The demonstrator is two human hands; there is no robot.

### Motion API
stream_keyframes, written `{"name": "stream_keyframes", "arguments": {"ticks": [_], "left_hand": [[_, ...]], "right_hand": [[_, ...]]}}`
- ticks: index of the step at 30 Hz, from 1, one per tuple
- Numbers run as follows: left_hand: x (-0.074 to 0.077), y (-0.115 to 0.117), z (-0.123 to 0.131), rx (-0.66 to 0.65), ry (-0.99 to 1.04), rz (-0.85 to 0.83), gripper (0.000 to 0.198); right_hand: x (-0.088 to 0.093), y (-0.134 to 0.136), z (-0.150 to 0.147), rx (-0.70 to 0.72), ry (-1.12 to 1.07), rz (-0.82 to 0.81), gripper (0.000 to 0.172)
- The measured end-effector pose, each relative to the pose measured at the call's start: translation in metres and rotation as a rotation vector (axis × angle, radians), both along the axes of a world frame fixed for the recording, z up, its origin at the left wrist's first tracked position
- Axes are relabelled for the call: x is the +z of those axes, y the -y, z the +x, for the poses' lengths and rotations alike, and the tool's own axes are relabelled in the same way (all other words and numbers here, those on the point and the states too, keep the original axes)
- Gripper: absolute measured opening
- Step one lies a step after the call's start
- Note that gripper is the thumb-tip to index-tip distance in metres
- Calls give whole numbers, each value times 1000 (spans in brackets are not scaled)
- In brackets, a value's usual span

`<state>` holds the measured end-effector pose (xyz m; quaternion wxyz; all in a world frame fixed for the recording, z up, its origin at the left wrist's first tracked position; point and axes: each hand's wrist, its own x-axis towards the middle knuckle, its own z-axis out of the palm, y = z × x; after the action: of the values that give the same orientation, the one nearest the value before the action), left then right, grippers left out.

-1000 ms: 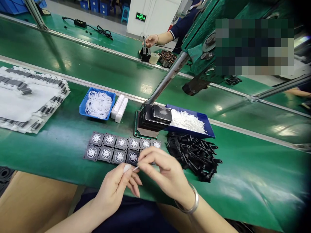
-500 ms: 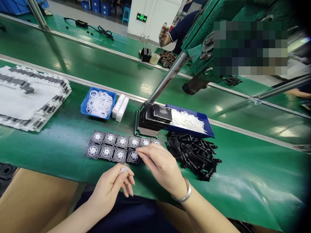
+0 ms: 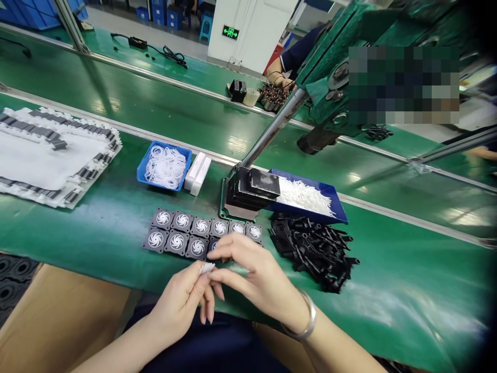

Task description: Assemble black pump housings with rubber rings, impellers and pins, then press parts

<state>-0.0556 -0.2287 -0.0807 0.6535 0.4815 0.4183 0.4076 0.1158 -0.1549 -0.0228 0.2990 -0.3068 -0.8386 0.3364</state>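
My left hand (image 3: 180, 298) pinches a small white piece (image 3: 207, 268), possibly a thin stack, between thumb and forefinger; its other fingers curl loosely. Close beside it, my right hand (image 3: 258, 277) has its thumb at the white piece. The right forefinger is apart from that thumb, reaching over the front row of black square parts (image 3: 177, 242). Two rows of these lie on the green table, each with a white swirl in its centre. My right hand covers some of the front row.
Behind the rows stands a press with a black block (image 3: 252, 189) at its base. A blue tray (image 3: 140, 176) holds white rings, beside white blocks (image 3: 198, 173). To the right are a blue bin (image 3: 341, 210) of white strips and black parts (image 3: 314, 251). A co-worker's hand (image 3: 286, 84) is beyond.
My right hand has drawn back from a front-row square to my left hand, its thumb and forefinger now apart. The co-worker's hand has come down to the coppery pieces.
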Motion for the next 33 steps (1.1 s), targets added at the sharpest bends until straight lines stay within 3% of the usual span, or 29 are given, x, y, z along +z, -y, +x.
{"name": "stream_keyframes", "arguments": {"ticks": [2,6,9,12,18,25,29,33], "left_hand": [[0,1,-1,-3,-13,25,40],[-5,3,-3,90,47,-5,38],[-7,3,-3,182,120,-56,37],[-5,3,-5,164,117,-65,40],[0,2,-15,92,33,-100,45],[-2,3,-18,61,33,-143,45],[0,3,-19,70,63,-143,46],[1,1,-19,89,90,-127,45]], "right_hand": [[-6,3,-8,1,-35,-63,6],[-6,0,-13,9,-77,-126,16],[0,-11,-12,-96,-150,-163,13],[-2,-24,-16,-248,-90,-33,10],[-22,-39,-29,-190,47,296,10],[-30,-43,-31,-193,101,352,9],[-23,-47,-30,-146,227,381,8],[-4,-38,-25,-303,164,445,24]]}}
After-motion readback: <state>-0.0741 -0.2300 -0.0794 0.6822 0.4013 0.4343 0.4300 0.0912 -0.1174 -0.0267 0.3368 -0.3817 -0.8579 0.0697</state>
